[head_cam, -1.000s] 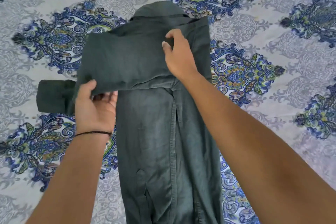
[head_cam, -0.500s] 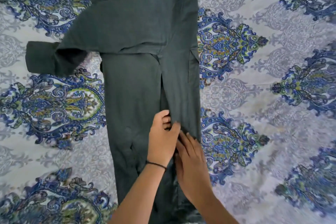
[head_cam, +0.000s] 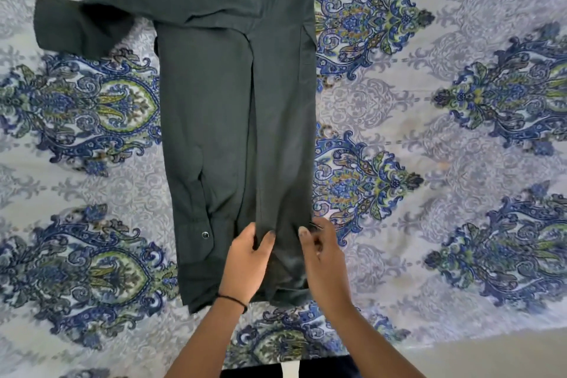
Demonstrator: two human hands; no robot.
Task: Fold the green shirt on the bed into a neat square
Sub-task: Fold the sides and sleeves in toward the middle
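The dark green shirt (head_cam: 214, 107) lies lengthwise on the bed, its sides folded in to a long narrow strip. One sleeve crosses the upper part and its cuff sticks out to the left. The collar end is cut off by the top of the view. Near the hem, my left hand (head_cam: 245, 264) pinches a raised fold of the folded-over right panel between thumb and fingers. My right hand (head_cam: 322, 258) grips the same panel at its right edge, thumb on top. A snap button shows on the lower left part of the shirt.
The bedsheet (head_cam: 429, 147) is pale grey with blue and green paisley motifs and spreads on all sides of the shirt. The bed's near edge (head_cam: 460, 337) runs along the lower right, with pale floor beyond it.
Both hands have left the sleeve at the shoulder and slid down the right panel to the hem. The view has shifted down the shirt, so the collar is out of frame.
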